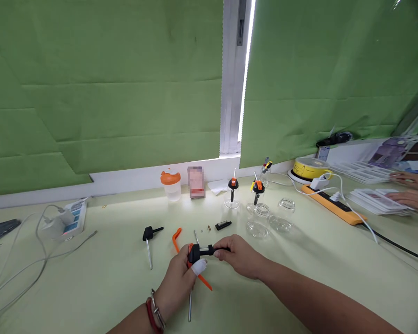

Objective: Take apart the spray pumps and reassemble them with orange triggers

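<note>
My left hand (pixel 177 278), with a white wrap on the thumb, is closed around a black-and-orange tool head (pixel 194 254). A thin metal rod (pixel 190 304) sticks out below that hand. My right hand (pixel 242 257) pinches the black end piece (pixel 217 251) at the tool's right side. An orange curved strip (pixel 176 239) shows above my left hand and an orange length (pixel 205 282) below it; whether they are one piece is hidden. To the left lies a black tool part with a metal rod (pixel 148 241). Beyond my hands are a black bit holder (pixel 223 225) and several tiny pieces (pixel 209 228).
Glass jars (pixel 257 227) stand right of centre, some holding black-and-orange tools (pixel 233 184). Behind are an orange-lidded cup (pixel 171 184) and a blurred-out pink item (pixel 196 182). Power strips (pixel 334 205) and cables flank the table. At right, another person's hands (pixel 413 199) touch white trays (pixel 378 200).
</note>
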`<state>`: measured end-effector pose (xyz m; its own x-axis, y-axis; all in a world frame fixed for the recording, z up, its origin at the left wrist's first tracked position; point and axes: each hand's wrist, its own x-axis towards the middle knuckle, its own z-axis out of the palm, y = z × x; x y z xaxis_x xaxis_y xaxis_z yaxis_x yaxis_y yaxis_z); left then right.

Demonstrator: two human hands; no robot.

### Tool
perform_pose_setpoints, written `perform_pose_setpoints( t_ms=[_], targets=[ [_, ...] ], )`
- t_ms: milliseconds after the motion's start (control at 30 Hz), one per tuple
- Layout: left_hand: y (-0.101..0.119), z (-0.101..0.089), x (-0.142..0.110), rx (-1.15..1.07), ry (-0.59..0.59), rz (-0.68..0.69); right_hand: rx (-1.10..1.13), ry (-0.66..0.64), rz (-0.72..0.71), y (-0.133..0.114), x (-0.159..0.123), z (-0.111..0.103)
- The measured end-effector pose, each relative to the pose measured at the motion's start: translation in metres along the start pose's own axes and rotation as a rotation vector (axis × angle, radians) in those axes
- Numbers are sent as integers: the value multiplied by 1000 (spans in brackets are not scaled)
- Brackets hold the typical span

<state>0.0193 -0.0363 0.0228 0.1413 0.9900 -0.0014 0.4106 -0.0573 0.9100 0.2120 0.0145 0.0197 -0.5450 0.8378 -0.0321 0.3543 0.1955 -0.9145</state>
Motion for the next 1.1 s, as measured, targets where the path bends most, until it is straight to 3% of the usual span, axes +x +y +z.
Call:
perform_pose_setpoints(
  t_ms=[100, 233, 467, 1100],
  targets=[
    [-11, 5, 11, 40, 24, -83, -30, 85, 32, 13, 11, 7],
    [-24, 6, 19, 157, 66, -78, 102, 136, 84, 24, 24, 15],
    [-20, 1, 34, 303, 146, -92, 171, 159, 70, 26, 48, 25],
    [-28, 0, 47, 435, 45, -171, 114, 192, -26, 47, 64, 29]
  ],
)
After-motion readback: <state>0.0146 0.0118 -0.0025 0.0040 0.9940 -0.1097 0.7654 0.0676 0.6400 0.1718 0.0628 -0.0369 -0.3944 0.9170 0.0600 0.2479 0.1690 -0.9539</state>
